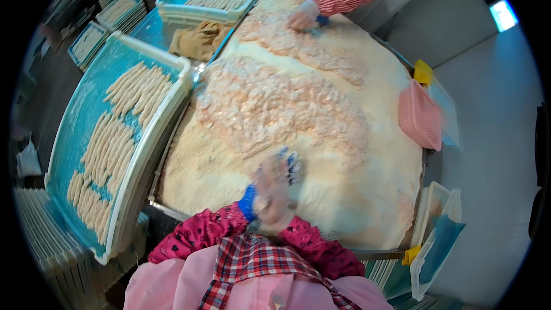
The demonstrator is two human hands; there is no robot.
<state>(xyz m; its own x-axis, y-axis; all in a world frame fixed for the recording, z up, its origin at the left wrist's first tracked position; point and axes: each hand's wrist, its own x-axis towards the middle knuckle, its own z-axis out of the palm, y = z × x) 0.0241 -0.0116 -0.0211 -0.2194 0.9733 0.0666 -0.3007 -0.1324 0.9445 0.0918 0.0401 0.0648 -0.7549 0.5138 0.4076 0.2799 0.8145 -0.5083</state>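
Observation:
My two gloved hands are close together over the near part of a powder-covered table (344, 206), both smeared by motion. My left hand (268, 175), with a blue band at its wrist, reaches forward past the other. Just beside its fingers is a small blue-and-white thing (292, 167), too blurred to name; whether it is held cannot be told. Nearer to me, my right hand (274, 209) overlaps or touches the left one, its fingers unclear. Beyond them lies a broad heap of wet, pale pinkish meat-like pieces (281, 106) on the powder.
At left, a white-rimmed blue tray (77, 132) holds rows of coated strips (109, 149). Another loaded tray (172, 8) and a brown cloth (199, 40) are farther back. Across the table, a co-worker's gloved hand (303, 16) touches a second heap. A pink basket (420, 116) stands at the right edge.

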